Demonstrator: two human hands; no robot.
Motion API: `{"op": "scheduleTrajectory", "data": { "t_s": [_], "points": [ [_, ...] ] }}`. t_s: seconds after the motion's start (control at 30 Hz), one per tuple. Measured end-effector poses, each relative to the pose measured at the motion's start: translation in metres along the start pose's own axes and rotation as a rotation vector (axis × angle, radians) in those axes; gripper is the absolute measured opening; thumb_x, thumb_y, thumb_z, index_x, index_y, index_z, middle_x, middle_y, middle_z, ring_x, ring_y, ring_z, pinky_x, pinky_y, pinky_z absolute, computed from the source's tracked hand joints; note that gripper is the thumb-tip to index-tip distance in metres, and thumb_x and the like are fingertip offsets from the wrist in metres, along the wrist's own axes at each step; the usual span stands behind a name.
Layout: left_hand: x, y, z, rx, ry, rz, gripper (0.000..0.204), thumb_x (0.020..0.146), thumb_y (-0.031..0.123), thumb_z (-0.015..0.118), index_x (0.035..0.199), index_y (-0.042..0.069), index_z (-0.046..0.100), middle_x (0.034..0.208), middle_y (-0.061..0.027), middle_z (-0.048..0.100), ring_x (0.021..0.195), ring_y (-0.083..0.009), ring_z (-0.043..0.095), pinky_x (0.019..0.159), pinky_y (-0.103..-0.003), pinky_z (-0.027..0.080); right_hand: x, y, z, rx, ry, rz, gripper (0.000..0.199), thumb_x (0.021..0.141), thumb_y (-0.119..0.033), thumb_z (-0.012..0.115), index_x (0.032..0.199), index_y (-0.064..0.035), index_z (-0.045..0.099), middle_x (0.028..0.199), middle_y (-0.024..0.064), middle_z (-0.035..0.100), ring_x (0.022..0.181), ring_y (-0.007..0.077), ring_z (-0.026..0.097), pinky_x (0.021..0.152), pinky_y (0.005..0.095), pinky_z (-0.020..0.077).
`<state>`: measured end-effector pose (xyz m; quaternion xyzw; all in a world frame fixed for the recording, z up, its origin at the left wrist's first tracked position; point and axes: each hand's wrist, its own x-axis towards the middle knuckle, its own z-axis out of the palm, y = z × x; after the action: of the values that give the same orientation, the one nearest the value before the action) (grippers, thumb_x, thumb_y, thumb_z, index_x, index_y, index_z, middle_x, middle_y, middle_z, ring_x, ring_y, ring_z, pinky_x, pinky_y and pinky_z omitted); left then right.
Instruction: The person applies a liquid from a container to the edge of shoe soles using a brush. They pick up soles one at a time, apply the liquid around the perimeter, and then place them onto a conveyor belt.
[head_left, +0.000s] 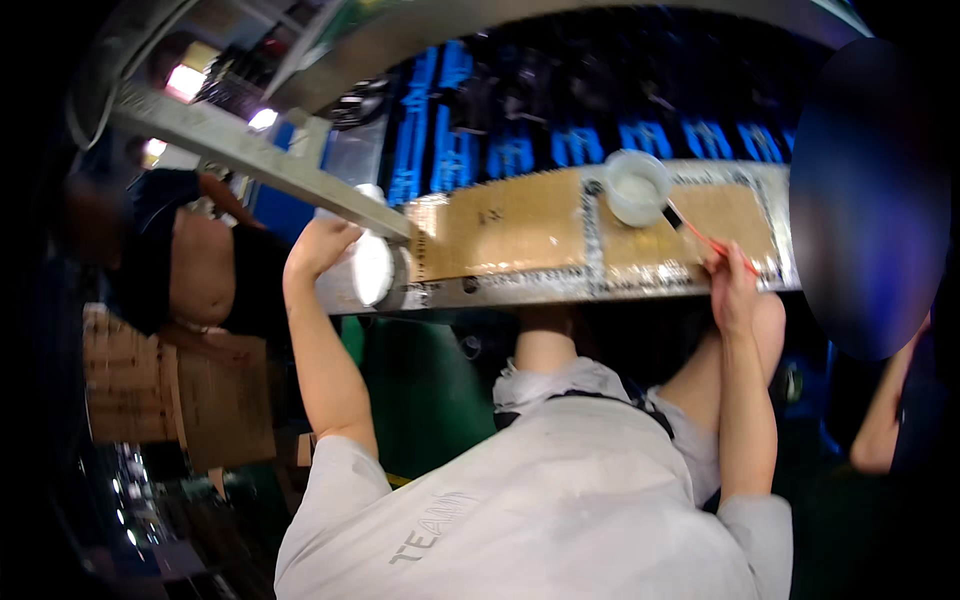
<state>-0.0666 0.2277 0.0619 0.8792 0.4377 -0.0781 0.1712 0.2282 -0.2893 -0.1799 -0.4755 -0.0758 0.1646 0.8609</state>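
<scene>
Shirt: nearest, pale, cut off by the near edge.
Right hand: fingers clamped on the red handle of a thin tool, its dark tip just beside the white cup.
Left hand: fingers curled near a shiny white round piece — cannot tell whether they grip it.
Cardboard: taped at its edges, under the cup.
Metal bar: slants from far left to the cardboard.
Person: left, face blurred.
Blue parts: far side, smeared — details lost.
</scene>
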Motion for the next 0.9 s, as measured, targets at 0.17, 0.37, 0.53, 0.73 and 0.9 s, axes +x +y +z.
{"op": "scheduleTrajectory", "data": {
  "t_s": [0.17, 0.37, 0.53, 0.73, 0.9],
  "points": [
    [0.054, -0.126, 0.087, 0.086, 0.134, -0.287, 0.094, 0.077, 0.069, 0.073, 0.128, -0.01, 0.065, 0.121, -0.0291, 0.068, 0.11, -0.0411, 0.067, 0.092, -0.051, 0.052, 0.013, -0.01, 0.025, -0.042, -0.1, -0.008, 0.036, 0.108, -0.028, 0.054, 0.113, 0.0047, 0.07, 0.087, 0.0047, 0.068, 0.078, 0.0122, 0.057, 0.077, 0.0274, 0.0466],
    [0.088, -0.14, 0.126, -0.379, 0.117, -0.333, 0.095, 0.076, 0.057, 0.08, 0.136, -0.013, 0.056, 0.123, -0.0248, 0.066, 0.103, -0.0358, 0.067, 0.086, -0.049, 0.053, 0.031, -0.078, 0.087, -0.499, -0.358, -0.326, 0.032, 0.107, -0.025, 0.056, 0.106, 0.0002, 0.075, 0.088, 0.002, 0.071, 0.084, 0.0088, 0.065, 0.077, 0.0239, 0.0496],
    [0.079, -0.136, 0.122, -0.254, 0.299, -0.354, 0.088, 0.072, 0.047, 0.087, 0.128, -0.016, 0.061, 0.124, -0.022, 0.068, 0.113, -0.031, 0.066, 0.094, -0.04, 0.052, 0.041, -0.085, 0.12, -1.101, -0.36, -0.365, 0.031, 0.102, -0.032, 0.063, 0.103, -0.0055, 0.077, 0.081, 0.0056, 0.074, 0.078, 0.0128, 0.068, 0.074, 0.0283, 0.0523],
    [0.036, -0.171, 0.092, -0.094, 0.66, -0.445, 0.094, 0.069, 0.065, 0.085, 0.112, -0.017, 0.069, 0.108, -0.0275, 0.074, 0.102, -0.0354, 0.073, 0.09, -0.043, 0.056, 0.024, -0.09, 0.131, -0.979, -0.238, -0.492, 0.032, 0.1, -0.036, 0.064, 0.104, -0.0081, 0.078, 0.082, 0.0047, 0.075, 0.076, 0.0171, 0.07, 0.075, 0.0316, 0.0541],
    [-0.001, -0.166, 0.089, -1.342, 0.691, -0.145, 0.045, 0.097, 0.02, 0.066, 0.129, -0.011, 0.06, 0.123, -0.0173, 0.068, 0.102, -0.0313, 0.071, 0.086, -0.043, 0.06, 0.023, -0.086, 0.117, -0.939, -0.142, -0.429, 0.03, 0.095, -0.035, 0.067, 0.099, -0.008, 0.079, 0.085, 0.0086, 0.077, 0.083, 0.0248, 0.074, 0.081, 0.0338, 0.0565]
  ]
}}
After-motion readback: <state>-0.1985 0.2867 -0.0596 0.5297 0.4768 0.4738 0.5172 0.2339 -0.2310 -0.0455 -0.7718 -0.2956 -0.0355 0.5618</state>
